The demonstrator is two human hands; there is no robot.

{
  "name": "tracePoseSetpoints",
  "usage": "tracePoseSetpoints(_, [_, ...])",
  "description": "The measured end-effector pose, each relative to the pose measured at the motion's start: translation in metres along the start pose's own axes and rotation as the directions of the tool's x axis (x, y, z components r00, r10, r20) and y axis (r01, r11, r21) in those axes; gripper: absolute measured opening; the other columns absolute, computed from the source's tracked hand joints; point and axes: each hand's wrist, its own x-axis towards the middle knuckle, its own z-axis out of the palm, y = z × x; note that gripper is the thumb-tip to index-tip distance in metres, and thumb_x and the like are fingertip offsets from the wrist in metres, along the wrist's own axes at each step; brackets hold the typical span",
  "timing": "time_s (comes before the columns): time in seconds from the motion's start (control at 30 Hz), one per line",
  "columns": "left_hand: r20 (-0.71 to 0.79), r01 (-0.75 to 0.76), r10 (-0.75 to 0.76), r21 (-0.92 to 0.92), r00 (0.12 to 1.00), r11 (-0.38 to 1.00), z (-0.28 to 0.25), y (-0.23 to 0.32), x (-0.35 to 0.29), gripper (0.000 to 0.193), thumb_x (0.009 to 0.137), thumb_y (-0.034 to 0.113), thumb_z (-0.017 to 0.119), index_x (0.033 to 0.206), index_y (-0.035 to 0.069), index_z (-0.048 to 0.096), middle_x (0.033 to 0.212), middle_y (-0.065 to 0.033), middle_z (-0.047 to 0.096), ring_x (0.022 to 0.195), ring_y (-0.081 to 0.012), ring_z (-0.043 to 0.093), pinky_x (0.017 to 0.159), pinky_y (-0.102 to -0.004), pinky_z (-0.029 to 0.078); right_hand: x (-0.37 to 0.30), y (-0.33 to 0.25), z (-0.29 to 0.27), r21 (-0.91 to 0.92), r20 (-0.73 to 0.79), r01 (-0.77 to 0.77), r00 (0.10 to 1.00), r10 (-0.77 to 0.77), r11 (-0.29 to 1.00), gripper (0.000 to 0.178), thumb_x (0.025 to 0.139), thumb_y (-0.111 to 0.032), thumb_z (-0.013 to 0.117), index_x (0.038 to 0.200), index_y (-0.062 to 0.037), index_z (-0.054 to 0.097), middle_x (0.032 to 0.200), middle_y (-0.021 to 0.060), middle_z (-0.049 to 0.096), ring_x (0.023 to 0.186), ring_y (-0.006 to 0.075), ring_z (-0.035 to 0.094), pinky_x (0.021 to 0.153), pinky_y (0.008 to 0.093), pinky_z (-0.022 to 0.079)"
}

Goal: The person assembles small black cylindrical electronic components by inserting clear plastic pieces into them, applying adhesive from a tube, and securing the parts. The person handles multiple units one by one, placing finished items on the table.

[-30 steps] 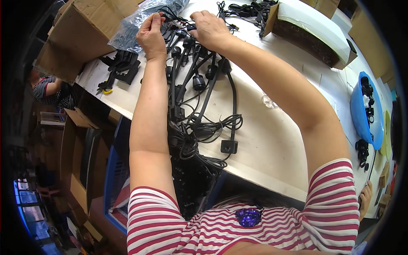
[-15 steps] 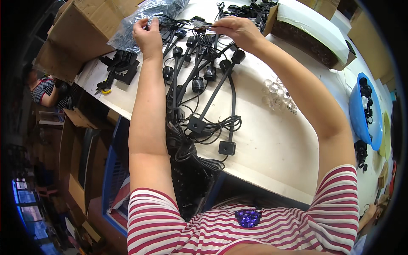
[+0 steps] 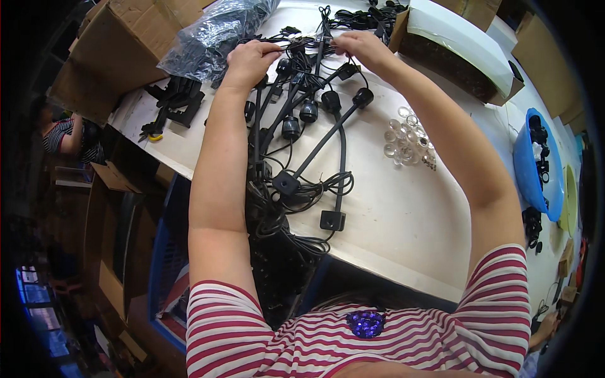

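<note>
A bundle of black cables with round socket heads (image 3: 301, 120) lies stretched along the white table (image 3: 403, 214) and hangs over its near edge. My left hand (image 3: 251, 58) is closed on the far end of the bundle at its left side. My right hand (image 3: 358, 45) pinches the same far end of the cables at the right. Both arms reach far out over the table. A small pile of clear glass-like pieces (image 3: 409, 143) lies just right of the cables.
A crinkled plastic bag of black parts (image 3: 214, 34) and cardboard boxes (image 3: 120, 50) lie far left. An open box with white lining (image 3: 463, 47) stands far right, a blue basin (image 3: 535, 164) with black parts at the right edge. Another person (image 3: 69, 135) sits at left.
Both hands have moved farther away and apart, drawing the cable bundle out straighter. The clear pieces, hidden under my right arm before, now show.
</note>
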Motion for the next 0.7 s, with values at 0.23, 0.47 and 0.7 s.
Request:
tracePoseSetpoints(0.23, [0.209, 0.021, 0.053, -0.335, 0.976, 0.942, -0.001, 0.012, -0.005, 0.02, 0.077, 0.012, 0.065, 0.095, 0.004, 0.067, 0.083, -0.0056, 0.065, 0.074, -0.0097, 0.059, 0.069, -0.0214, 0.045, 0.047, -0.026, 0.032, -0.209, -0.06, -0.136, 0.99, 0.126, 0.968, 0.062, 0.075, -0.06, 0.051, 0.077, 0.0009, 0.066, 0.075, 0.0122, 0.065, 0.071, 0.0239, 0.061, 0.068, 0.0346, 0.046])
tracePoseSetpoints(0.47, [0.27, 0.002, 0.122, -0.418, 0.955, 0.909, -0.014, 0.033, -0.012, 0.023, 0.083, 0.022, 0.06, 0.092, 0.003, 0.068, 0.085, -0.0038, 0.065, 0.074, -0.0078, 0.054, 0.069, -0.0227, 0.044, 0.041, -0.033, 0.041, 0.273, 0.115, -0.292, 0.956, 0.27, 0.917, 0.023, 0.075, -0.028, 0.068, 0.084, -0.0067, 0.064, 0.073, 0.0006, 0.063, 0.061, 0.0049, 0.053, 0.051, 0.0213, 0.037])
tracePoseSetpoints(0.7, [-0.17, -0.008, -0.134, -0.647, 0.976, 0.762, 0.019, -0.007, 0.007, 0.028, 0.088, 0.024, 0.054, 0.105, 0.003, 0.063, 0.094, -0.0048, 0.064, 0.084, -0.0092, 0.056, 0.078, -0.0222, 0.042, 0.014, -0.036, 0.031, 0.341, 0.122, -0.222, 0.974, 0.192, 0.913, 0.015, 0.079, -0.022, 0.065, 0.086, -0.0094, 0.064, 0.072, -0.0019, 0.063, 0.063, 0.0036, 0.056, 0.055, 0.0178, 0.036])
